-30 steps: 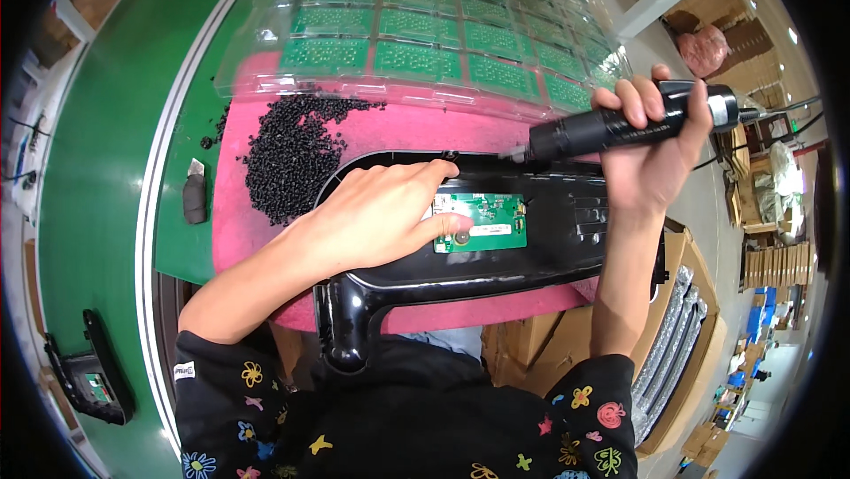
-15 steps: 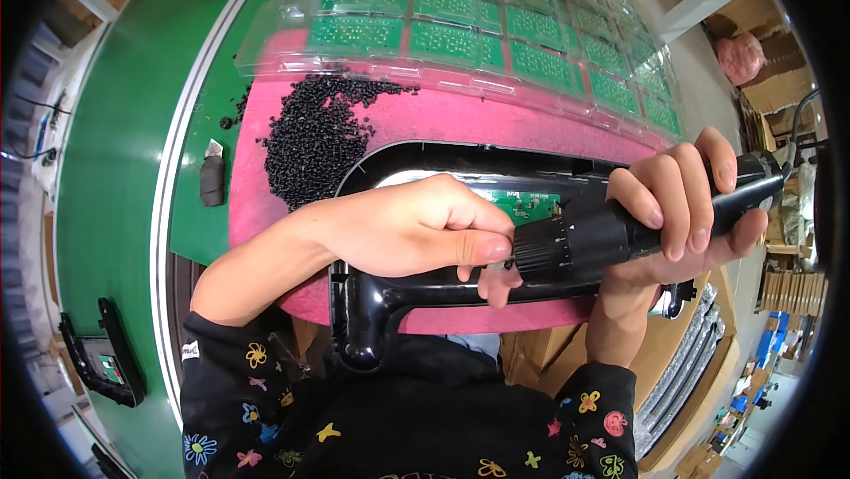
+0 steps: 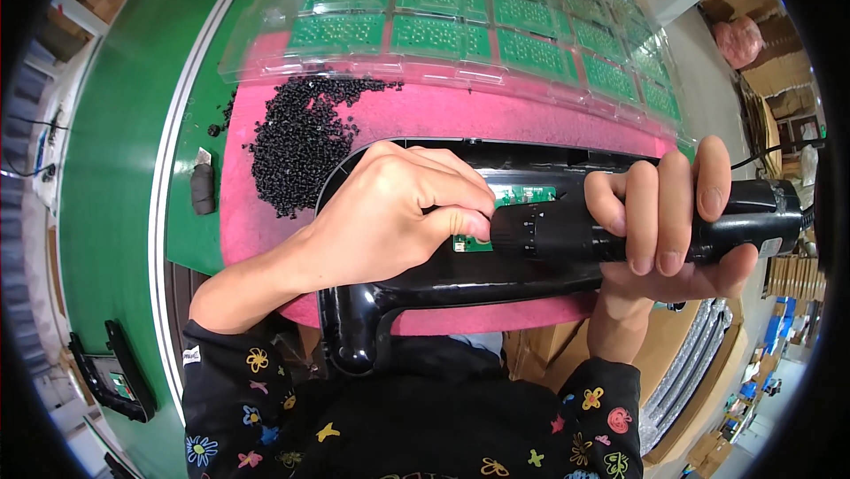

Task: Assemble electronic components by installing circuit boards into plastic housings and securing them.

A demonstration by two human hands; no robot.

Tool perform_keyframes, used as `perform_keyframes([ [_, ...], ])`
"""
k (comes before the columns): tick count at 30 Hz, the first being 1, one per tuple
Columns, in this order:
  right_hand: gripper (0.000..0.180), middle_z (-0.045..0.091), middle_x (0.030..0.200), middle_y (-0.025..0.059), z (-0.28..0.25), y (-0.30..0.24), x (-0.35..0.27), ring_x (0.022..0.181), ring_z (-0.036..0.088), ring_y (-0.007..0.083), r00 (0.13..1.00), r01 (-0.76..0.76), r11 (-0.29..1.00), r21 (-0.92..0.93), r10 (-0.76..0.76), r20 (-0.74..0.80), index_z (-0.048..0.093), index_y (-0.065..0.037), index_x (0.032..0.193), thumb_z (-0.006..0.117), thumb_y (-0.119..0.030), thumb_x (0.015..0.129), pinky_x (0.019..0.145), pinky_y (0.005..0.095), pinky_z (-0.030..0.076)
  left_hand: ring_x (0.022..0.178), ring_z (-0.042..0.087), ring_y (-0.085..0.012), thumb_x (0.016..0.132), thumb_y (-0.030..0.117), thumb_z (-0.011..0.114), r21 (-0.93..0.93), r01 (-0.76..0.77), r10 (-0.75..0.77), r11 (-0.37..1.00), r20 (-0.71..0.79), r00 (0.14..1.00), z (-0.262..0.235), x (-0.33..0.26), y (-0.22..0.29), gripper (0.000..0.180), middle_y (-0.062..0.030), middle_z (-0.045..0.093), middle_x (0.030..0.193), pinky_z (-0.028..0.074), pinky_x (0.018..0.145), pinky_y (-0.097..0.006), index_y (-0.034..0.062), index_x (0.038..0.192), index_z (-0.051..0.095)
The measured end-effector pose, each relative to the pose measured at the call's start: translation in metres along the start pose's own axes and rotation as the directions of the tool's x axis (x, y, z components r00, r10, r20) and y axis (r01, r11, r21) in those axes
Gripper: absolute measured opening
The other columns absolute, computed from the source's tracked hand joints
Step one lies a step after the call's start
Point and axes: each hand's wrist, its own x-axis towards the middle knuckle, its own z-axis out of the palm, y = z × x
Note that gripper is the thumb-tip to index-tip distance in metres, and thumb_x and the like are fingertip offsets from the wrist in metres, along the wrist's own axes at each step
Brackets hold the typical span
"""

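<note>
My right hand (image 3: pixel 660 213) is wrapped round a black corded electric screwdriver (image 3: pixel 575 229), held nearly level with its ringed nose to the left. At that nose my left hand (image 3: pixel 407 204) is closed in a pinch; what its fingertips hold is hidden. Beneath both hands lies a long black plastic housing (image 3: pixel 354 337) with a rounded arm toward me. A green circuit board (image 3: pixel 524 194) sits inside it, partly covered by the screwdriver and my fingers. The screwdriver's tip is out of sight behind the left fingertips.
A heap of small black screws (image 3: pixel 297 147) lies on the pink mat (image 3: pixel 425 112). Behind it stands a clear tray of green boards (image 3: pixel 443 32). A dark wrapped roll (image 3: pixel 204 185) is at the left, and another black housing (image 3: pixel 111 373) lies farther left on the green table.
Both hands have shifted slightly left with the screwdriver, which is now more level. My left hand has turned over the housing, its fingers closed at the nose, showing more of the board's lower corner.
</note>
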Motion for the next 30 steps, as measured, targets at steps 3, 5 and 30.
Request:
perform_keyframes([
  [3,0.031,0.052,0.065,-0.0007,0.004,-0.001,-0.001,0.058,0.049,0.0114,0.996,0.079,0.997,0.014,-0.078,-0.030,0.044,-0.013,0.094,0.069,-0.029,0.084,0.071,0.0299,0.036,0.083,0.068,-0.0225,0.075,-0.002,0.070,-0.068,0.070,-0.074,0.995,-0.066,0.995,0.002,0.000,0.007,0.006,-0.0157,0.070,0.081,0.054,0.071,-0.030,-0.0056,0.080,0.068],
  [5,0.030,0.052,0.066,-0.0010,0.007,-0.005,0.000,0.057,0.049,0.0107,0.993,0.119,0.993,-0.018,-0.120,-0.017,0.044,-0.013,0.093,0.069,-0.026,0.083,0.069,0.0288,0.035,0.082,0.068,-0.0226,0.077,-0.002,0.069,-0.099,0.078,-0.090,0.992,-0.118,0.989,0.000,0.000,0.010,0.005,-0.0154,0.070,0.081,0.054,0.071,-0.030,-0.0057,0.080,0.068],
  [30,0.028,0.051,0.060,-0.0037,0.011,-0.003,-0.008,0.052,0.048,0.0073,0.943,0.306,0.949,-0.081,-0.313,-0.111,0.047,-0.011,0.090,0.072,-0.017,0.077,0.070,0.0262,0.036,0.064,0.068,-0.0180,0.071,0.002,0.076,0.126,-0.008,0.011,0.992,-0.024,1.000,-0.002,-0.001,-0.002,0.013,-0.0093,0.069,0.072,0.052,0.057,-0.025,-0.0016,0.081,0.069],
])
